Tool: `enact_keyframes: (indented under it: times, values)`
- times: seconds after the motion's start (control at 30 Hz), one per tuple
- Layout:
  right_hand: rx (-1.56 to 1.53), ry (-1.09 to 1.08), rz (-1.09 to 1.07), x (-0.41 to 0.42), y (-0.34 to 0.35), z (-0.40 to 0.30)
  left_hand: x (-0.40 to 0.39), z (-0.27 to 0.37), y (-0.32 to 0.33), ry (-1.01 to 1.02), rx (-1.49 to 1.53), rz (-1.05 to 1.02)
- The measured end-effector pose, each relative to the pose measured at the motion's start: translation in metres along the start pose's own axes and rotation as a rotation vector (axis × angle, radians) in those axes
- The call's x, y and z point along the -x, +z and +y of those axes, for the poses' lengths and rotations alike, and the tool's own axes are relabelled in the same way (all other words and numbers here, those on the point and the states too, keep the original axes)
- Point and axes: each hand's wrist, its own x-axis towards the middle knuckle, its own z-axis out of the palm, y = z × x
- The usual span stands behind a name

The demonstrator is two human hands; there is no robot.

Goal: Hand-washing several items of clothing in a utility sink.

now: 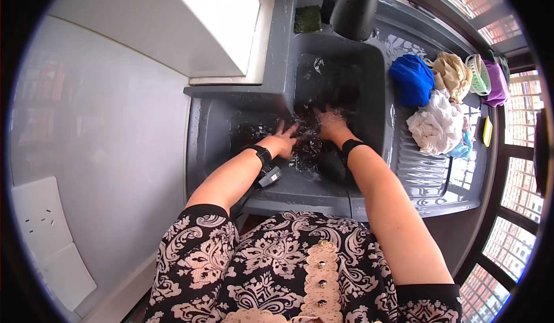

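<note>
Both my hands are in the dark, rippling water of a grey sink (381,85). My left hand (283,142) is over the left part of the sink with its fingers spread. My right hand (332,123) lies to its right, partly under the splashing water, its visible fingers apart. Between and beneath them the water (307,137) looks dark brown; whether a dark cloth lies in it I cannot tell. I see nothing gripped in either hand. A black band sits on each wrist. Beside my left wrist is a grey and black fitting (270,176) at the sink's near wall.
A black faucet (355,9) overhangs the back, near a green scouring pad (307,19). Blue (412,79), beige (452,75) and white cloths (437,124), a white plastic basket (479,75), purple cloth (496,82) and yellow-edged item (487,131) rest on the ridged drainboard (422,180). A white cabinet (207,24) juts in at left.
</note>
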Motion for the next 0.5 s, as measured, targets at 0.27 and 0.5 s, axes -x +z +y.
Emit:
enact_keyframes:
  times: [0.27,0.5]
  values:
    - [-0.714,0.286,0.376,-0.012,0.062,0.037,0.057,0.048,-0.124,-0.305,1.359,0.439]
    - [-1.276,-0.249,0.324,0.128,-0.117,-0.047,0.110,0.076,-0.125,0.089,1.860,0.274]
